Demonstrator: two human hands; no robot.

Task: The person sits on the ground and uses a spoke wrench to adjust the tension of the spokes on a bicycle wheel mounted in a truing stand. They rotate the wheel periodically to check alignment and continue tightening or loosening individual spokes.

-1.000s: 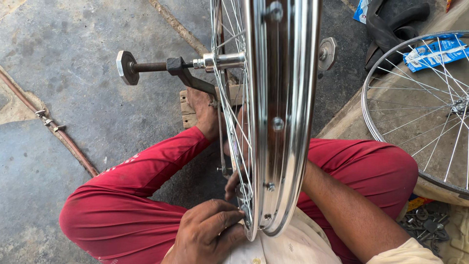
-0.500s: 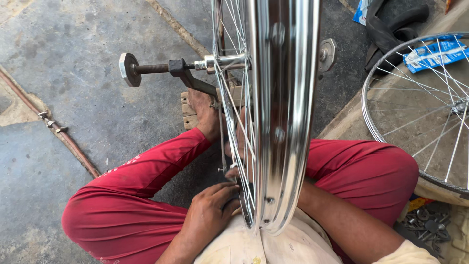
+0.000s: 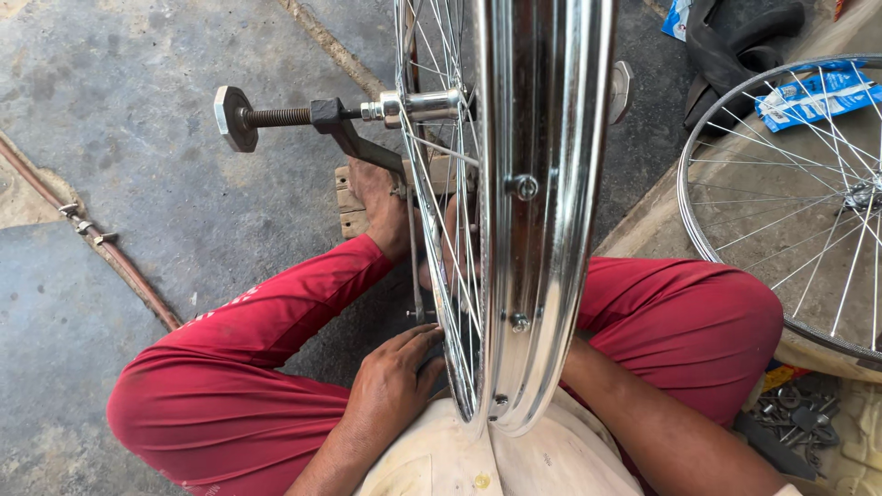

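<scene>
Two bicycle wheels are in sight. The larger in view is the shiny chrome-rimmed, wire-spoked wheel (image 3: 542,211) standing upright on edge between my knees, seen along its rim from above, its lower arc down at my lap. The second spoked silver wheel (image 3: 790,211) lies flat on the ground well off to my right, with one blue printed packet (image 3: 813,92) lying under its spokes and one black rubber tube (image 3: 735,46) bunched just beyond its rim.

One dark metal truing stand arm (image 3: 354,138) carries the upright wheel: its one threaded axle rod with a hexagonal end nut (image 3: 234,118) runs into the one silver hub (image 3: 418,106).

My two legs in red trousers (image 3: 257,367) are folded to either side of the rim, and one bare foot (image 3: 381,207) rests on a small wooden block (image 3: 347,197) beneath the stand.

One scatter of small grey metal parts (image 3: 795,409) lies on the ground by my right knee; too many and too small to count.

My left hand (image 3: 390,390) is at the spokes near the bottom of the rim, fingers (image 3: 418,340) loosely curled and slightly apart, tips touching the spokes, closed on nothing I can make out. My right forearm (image 3: 661,427) runs in behind the rim; that hand is hidden, so I cannot tell how its fingers stand.
</scene>
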